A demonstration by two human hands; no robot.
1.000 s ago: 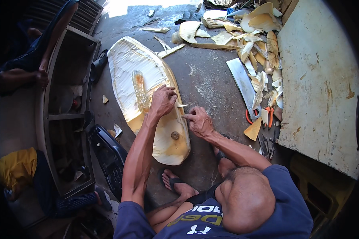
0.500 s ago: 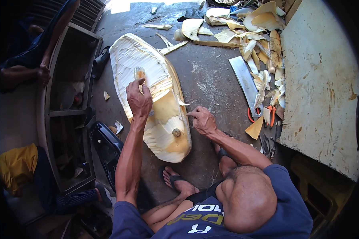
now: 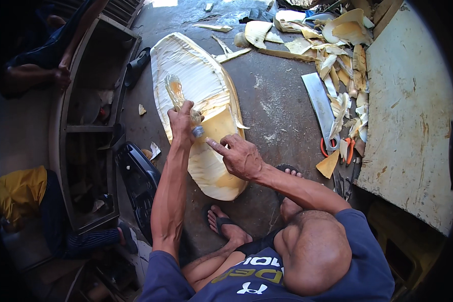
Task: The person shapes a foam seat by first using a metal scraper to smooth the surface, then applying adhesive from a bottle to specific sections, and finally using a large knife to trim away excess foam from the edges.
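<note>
My left hand [image 3: 181, 122] is closed around a clear plastic bottle [image 3: 174, 89] with some amber liquid inside. The bottle is tilted, its narrow end [image 3: 198, 131] pointing down toward my right hand. My right hand [image 3: 240, 158] has its index finger stretched out, the tip close to the bottle's mouth; the other fingers are partly bent. Beneath both hands lies a long cream foam pad [image 3: 186, 60], shaped like a motorcycle seat, with a ridged, cut surface. A smoother yellow hollow crosses its middle.
Foam offcuts [image 3: 337, 65] are heaped at the far right. Beside them lie a wide metal blade [image 3: 318, 103] and orange-handled tools [image 3: 349, 151]. A pale board [image 3: 412, 116] stands at right. A black plastic seat base [image 3: 136, 176] and open shelving [image 3: 88, 128] are at left, near another person's hands [image 3: 61, 78].
The bottle now shows clearly, tilted in my left hand. My right hand has moved left from beside the foam to over it, and the round lump on the pad is hidden.
</note>
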